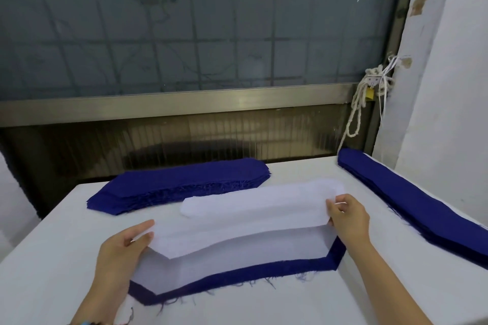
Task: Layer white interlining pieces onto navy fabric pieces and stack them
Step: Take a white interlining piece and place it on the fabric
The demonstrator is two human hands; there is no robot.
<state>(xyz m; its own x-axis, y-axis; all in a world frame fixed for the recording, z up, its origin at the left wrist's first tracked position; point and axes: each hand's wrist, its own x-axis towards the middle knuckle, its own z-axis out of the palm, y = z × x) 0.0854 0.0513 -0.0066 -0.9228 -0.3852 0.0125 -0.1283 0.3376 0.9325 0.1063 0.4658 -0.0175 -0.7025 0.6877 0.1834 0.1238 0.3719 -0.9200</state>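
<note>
1. L hand [124,248]: pinches left end of interlining piece [237,224].
2. R hand [348,215]: pinches right end.
3. Piece: held over navy piece [237,274], front of table [52,258].
4. Risk: limp sheet sags or skews, so edges misalign w/ navy.

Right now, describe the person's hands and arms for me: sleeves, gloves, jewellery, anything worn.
The left hand and right hand wear no gloves and no rings that show. Both forearms are uncovered as far as the picture reaches, with no sleeve in view. At the left wrist, on the bottom edge, a bit of a bluish band shows, too cropped to identify.
</note>
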